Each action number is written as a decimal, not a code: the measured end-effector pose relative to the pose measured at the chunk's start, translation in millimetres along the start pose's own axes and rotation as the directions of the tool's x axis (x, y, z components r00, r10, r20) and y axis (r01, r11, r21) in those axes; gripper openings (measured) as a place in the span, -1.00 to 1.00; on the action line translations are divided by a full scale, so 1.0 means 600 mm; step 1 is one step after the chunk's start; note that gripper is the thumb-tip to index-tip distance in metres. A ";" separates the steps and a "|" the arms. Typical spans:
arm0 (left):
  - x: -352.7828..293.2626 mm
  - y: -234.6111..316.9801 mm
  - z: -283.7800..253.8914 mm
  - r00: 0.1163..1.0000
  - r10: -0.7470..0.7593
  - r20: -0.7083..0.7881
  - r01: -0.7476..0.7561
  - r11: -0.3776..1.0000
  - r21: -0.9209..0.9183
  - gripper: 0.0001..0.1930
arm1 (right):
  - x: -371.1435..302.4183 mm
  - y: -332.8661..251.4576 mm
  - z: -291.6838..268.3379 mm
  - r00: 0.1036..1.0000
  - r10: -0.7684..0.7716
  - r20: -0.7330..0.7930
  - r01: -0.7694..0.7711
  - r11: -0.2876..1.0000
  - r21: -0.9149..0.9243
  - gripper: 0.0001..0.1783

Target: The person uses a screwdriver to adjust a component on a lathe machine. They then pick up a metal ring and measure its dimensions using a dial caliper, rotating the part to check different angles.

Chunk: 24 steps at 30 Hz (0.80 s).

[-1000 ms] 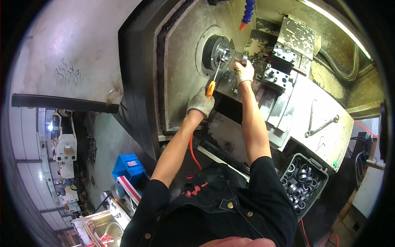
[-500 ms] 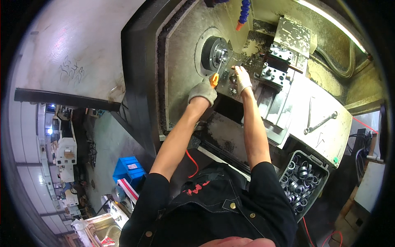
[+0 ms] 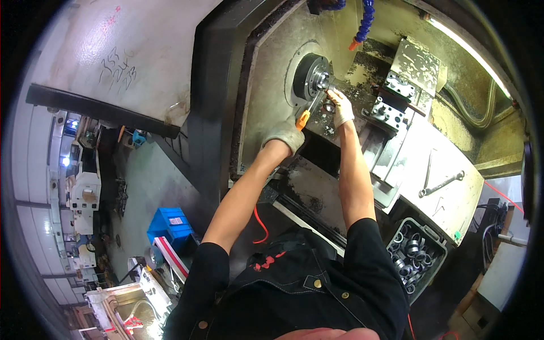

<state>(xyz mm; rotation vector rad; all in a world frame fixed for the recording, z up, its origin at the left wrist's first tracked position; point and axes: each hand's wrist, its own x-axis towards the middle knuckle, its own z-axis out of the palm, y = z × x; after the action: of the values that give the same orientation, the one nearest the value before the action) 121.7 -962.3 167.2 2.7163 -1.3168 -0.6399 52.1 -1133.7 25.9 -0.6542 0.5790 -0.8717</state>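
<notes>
My left hand [image 3: 285, 137], in a grey work glove, is closed round an orange-handled tool [image 3: 303, 119] with a long thin metal shaft. The shaft slants up to the front of a dark round lathe chuck [image 3: 306, 76]. A shiny ring-shaped metal part [image 3: 323, 80] sits at the chuck's centre. My right hand [image 3: 341, 107], in a light glove, is right beside that part and the shaft's tip. Its fingers are bent and pressed together; whatever they hold, if anything, is too small to name. Metal chips lie on the machine bed below the chuck.
Tool blocks [image 3: 389, 113] stand right of the chuck. A blue coolant hose [image 3: 366, 20] hangs above. Wrenches [image 3: 442, 184] lie on the pale cover at right, above a grey crate [image 3: 435, 271] of metal rings. A blue bin [image 3: 170, 226] is at lower left.
My right hand has moved left and in to the chuck's front, its fingers now bent. My left hand still grips the orange-handled tool at the chuck. The whole view has shifted slightly.
</notes>
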 end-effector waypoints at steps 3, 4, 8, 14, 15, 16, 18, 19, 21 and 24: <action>0.000 -0.020 0.019 0.998 0.028 -0.064 -0.028 1.000 0.007 -0.65 | 0.010 0.002 0.006 0.997 -0.070 -0.020 0.070 0.998 0.000 -0.68; -0.003 -0.022 0.021 0.996 0.023 -0.081 -0.022 1.000 0.013 -0.66 | 0.015 0.003 0.007 0.995 -0.102 -0.022 0.102 0.995 -0.015 -0.66; -0.020 -0.029 0.021 0.983 0.045 -0.180 -0.048 0.999 -0.016 -0.67 | 0.044 0.017 0.016 0.952 -0.283 -0.114 0.268 0.955 -0.128 -0.50; -0.036 -0.048 0.040 0.970 0.070 -0.231 -0.083 0.995 -0.050 -0.63 | 0.052 0.033 0.012 0.940 -0.338 -0.039 0.319 0.916 -0.243 -0.55; -0.042 -0.047 0.040 0.979 0.044 -0.201 -0.058 0.996 -0.065 -0.62 | 0.051 0.033 0.010 0.954 -0.297 -0.031 0.283 0.932 -0.228 -0.54; -0.048 -0.043 0.039 0.985 0.019 -0.170 -0.033 0.996 -0.080 -0.61 | 0.050 0.028 0.005 0.966 -0.256 -0.023 0.246 0.946 -0.213 -0.53; -0.056 -0.039 0.041 0.993 -0.007 -0.118 -0.005 0.994 -0.107 -0.59 | 0.058 0.021 -0.001 0.951 -0.309 0.032 0.308 0.924 -0.228 -0.45; -0.057 -0.042 0.049 0.995 -0.015 -0.095 0.003 0.993 -0.121 -0.58 | 0.059 0.022 -0.003 0.933 -0.359 0.005 0.351 0.908 -0.227 -0.43; -0.058 -0.054 0.065 0.996 -0.017 -0.087 0.003 0.987 -0.158 -0.58 | 0.049 0.018 0.018 0.896 -0.442 -0.036 0.423 0.877 -0.228 -0.38; -0.061 -0.063 0.080 0.995 0.033 -0.091 -0.051 0.978 -0.201 -0.60 | 0.049 -0.006 0.008 0.942 -0.330 0.063 0.324 0.847 -0.421 -0.21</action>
<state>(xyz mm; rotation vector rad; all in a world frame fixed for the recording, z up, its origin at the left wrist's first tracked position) 111.2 -904.2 127.4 2.5173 -1.2129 -0.6082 69.0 -1158.7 26.4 -1.1751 0.6890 -1.0793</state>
